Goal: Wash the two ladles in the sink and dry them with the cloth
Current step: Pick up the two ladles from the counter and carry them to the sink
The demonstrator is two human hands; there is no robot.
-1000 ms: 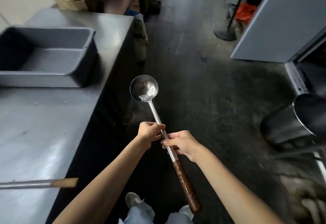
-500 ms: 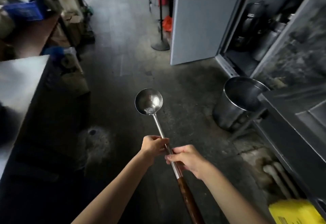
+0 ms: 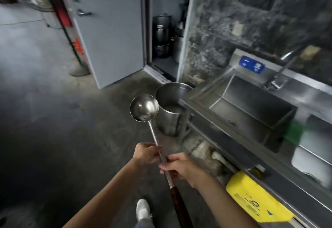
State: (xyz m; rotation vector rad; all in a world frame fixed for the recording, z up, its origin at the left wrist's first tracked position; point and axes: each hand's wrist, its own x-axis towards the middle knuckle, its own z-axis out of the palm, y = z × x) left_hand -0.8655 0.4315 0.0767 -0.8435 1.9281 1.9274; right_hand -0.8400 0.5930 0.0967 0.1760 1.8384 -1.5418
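ladle (image 3: 144, 107): held out in front over the floor, bowl up and away from the person, a little residue at the near lip of the bowl; steel shaft runs back to a dark wooden grip near the body.
left hand (image 3: 146, 154): fingers curled round the steel shaft, forward of the right hand.
right hand (image 3: 180, 165): fingers clamped on the shaft just above the wooden grip, just behind the left hand.
sink (image 3: 251, 109): stainless basin to the right of both hands and ahead of them; faucet (image 3: 280, 71) at its far edge, blue sign (image 3: 252, 64) on the backsplash.
stock pot (image 3: 168, 109): on the floor just past the ladle bowl, against the sink's left end.
green item (image 3: 294, 132): blurred, on the sink rim right of the hands; can't tell what it is.
yellow container (image 3: 256, 199): under the sink unit, right of the right forearm.
grey door (image 3: 107, 30): open, far ahead-left of the hands; stacked pots (image 3: 161, 35) behind it.
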